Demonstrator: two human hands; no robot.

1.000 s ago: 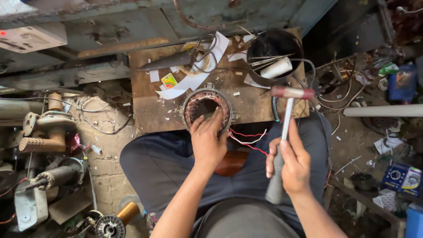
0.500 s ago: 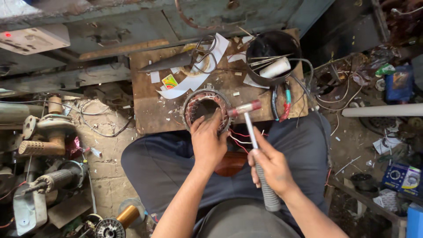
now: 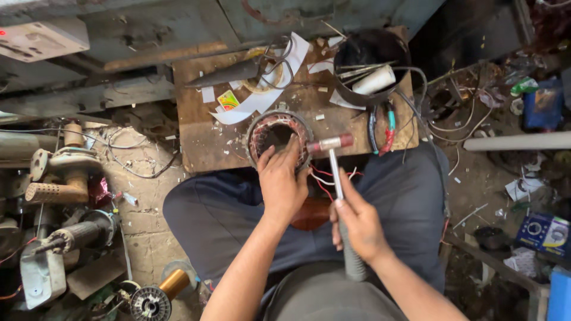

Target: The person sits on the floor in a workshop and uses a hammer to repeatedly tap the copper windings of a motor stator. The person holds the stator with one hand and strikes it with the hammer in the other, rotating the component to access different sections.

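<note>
Overhead, a worn wooden board (image 3: pixel 202 142) serves as the work surface, set on a dusty, cluttered workshop floor; the landmark is the stator (image 3: pixel 278 138) near the board's front edge. Behind the stator lie white paper strips (image 3: pixel 262 98) and scissors (image 3: pixel 238 71); behind and to its right sits a black tub (image 3: pixel 372 65) with a white roll inside. Left of the stator, off the board, motor parts (image 3: pixel 53 172) and a copper-wire spool (image 3: pixel 160 294) lie on the floor.

Left hand (image 3: pixel 282 181): fingers curled over the stator's near rim, pressed on it. Right hand (image 3: pixel 357 223): fist closed round the handle of a hammer (image 3: pixel 333 160), whose head is just right of the stator, touching or nearly so.

Against half a second ago: hammer head sits lower and closer to the stator; a second ago it was raised well right of it. Left hand unchanged.

Stator sits near the board's front edge, above the person's lap; open board lies left of it.
</note>
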